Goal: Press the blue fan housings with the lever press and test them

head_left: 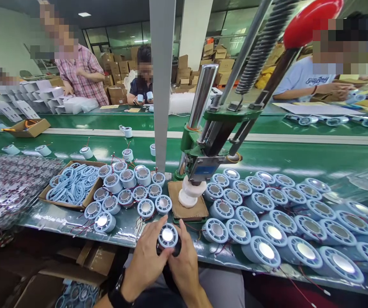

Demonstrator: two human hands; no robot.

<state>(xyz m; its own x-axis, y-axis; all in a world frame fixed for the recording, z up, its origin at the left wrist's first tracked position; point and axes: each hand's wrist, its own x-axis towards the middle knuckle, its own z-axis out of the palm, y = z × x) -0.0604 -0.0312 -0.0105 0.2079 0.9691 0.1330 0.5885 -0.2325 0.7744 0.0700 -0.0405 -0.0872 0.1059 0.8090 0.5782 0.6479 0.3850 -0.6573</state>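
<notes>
light-blue round plastic housing with silver centre (167, 235), lower centre of frame, face up, axis near upright, pinched between fingers of left hand (146, 258) and right hand (185, 262), both equally near.

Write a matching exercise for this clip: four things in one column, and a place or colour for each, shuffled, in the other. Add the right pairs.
Things
1. Pile of loose blue rings
2. Lever knob
3. Round motor-like part
4. Brown pad

Places and colours
A. Beneath the white discs
B. Between the left hand and the right hand
C. In an open cardboard box
D. Red

Pairs: 1-C, 2-D, 3-B, 4-A
</notes>
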